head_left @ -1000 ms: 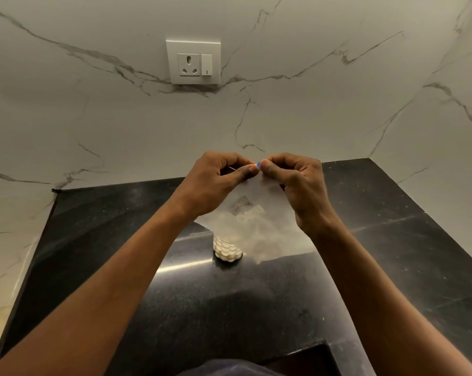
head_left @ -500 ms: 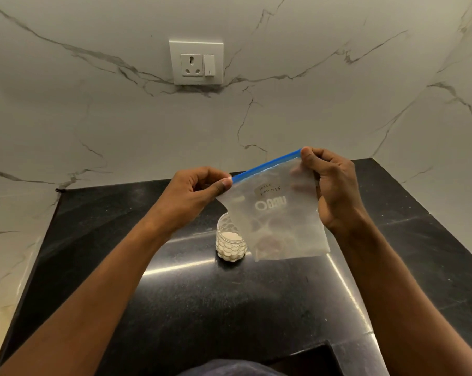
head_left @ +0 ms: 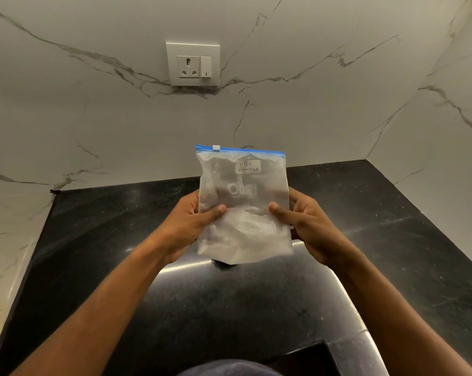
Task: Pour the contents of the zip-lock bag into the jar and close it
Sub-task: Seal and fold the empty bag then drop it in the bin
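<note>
Count: one zip-lock bag [head_left: 243,202], two hands, one wall socket [head_left: 192,63], one countertop [head_left: 93,253]. I see no jar clearly from here; a dark sliver under the bag's lower edge could be it, cannot tell.
Bag position: upright, directly below the wall socket, lifted off the black countertop, between both hands.
Bag closure: blue zip strip across the top, one white slider tab [head_left: 216,147] near its left end; I cannot tell from here if the seal is fully shut.
Bag contents: white powder, settled in the lower half; upper half looks mostly clear film.
Bag label: one small white handwritten label [head_left: 247,166] near the top, writing too small for me to read surely.
Left hand [head_left: 194,221]: clamped on the bag's left edge, thumb pressed on the front.
Right hand [head_left: 301,221]: clamped on the bag's right edge, thumb on the front.
</note>
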`<action>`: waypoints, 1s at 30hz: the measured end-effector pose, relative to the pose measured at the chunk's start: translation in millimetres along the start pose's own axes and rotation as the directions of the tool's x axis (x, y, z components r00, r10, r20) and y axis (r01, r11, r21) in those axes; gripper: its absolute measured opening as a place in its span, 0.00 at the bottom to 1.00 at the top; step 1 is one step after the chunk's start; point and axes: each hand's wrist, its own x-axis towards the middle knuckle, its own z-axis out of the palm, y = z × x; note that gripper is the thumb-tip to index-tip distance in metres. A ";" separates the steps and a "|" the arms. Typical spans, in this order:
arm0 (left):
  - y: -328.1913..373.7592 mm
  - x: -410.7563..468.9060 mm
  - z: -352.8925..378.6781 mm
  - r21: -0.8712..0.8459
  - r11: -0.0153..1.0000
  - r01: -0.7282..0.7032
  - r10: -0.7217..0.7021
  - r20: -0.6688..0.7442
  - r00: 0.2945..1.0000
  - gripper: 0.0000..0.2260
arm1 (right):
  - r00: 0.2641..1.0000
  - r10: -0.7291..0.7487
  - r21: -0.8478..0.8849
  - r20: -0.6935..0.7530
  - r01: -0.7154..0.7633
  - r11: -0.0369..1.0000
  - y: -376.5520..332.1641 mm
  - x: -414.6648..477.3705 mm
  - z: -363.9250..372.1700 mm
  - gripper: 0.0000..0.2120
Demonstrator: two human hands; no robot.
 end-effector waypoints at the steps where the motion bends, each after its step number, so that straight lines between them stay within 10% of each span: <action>1: 0.4 -0.2 -3.1 -0.008 1.000 0.012 -0.012 0.023 1.000 0.13 | 1.000 0.002 0.034 -0.009 -0.001 0.999 2.3 -2.0 -0.8 0.14; 6: 0.2 -4.6 -14.3 -0.255 0.961 0.110 -0.077 0.133 0.988 0.18 | 0.993 0.089 0.354 -0.072 -0.058 0.933 16.0 -6.4 -2.9 0.17; 11: -17.6 -12.7 -19.4 -0.608 0.766 0.211 -0.121 0.186 0.975 0.23 | 0.919 0.366 0.766 -0.147 -0.129 0.630 34.7 -1.3 9.2 0.16; 18: -29.4 -7.5 -15.9 0.097 0.995 -0.025 0.008 0.167 0.986 0.39 | 0.867 0.492 0.807 -0.071 -0.240 0.540 41.3 -11.7 21.5 0.10; 26: -29.0 3.6 20.6 -0.186 0.978 -0.095 0.071 -0.130 0.989 0.18 | 0.997 0.027 0.594 -0.065 0.017 0.804 42.6 -26.3 19.3 0.29; 30: -38.9 -5.8 41.0 -0.233 0.972 0.003 -0.024 -0.085 0.996 0.19 | 0.997 -0.081 0.652 0.016 0.051 0.756 48.9 -21.9 55.9 0.37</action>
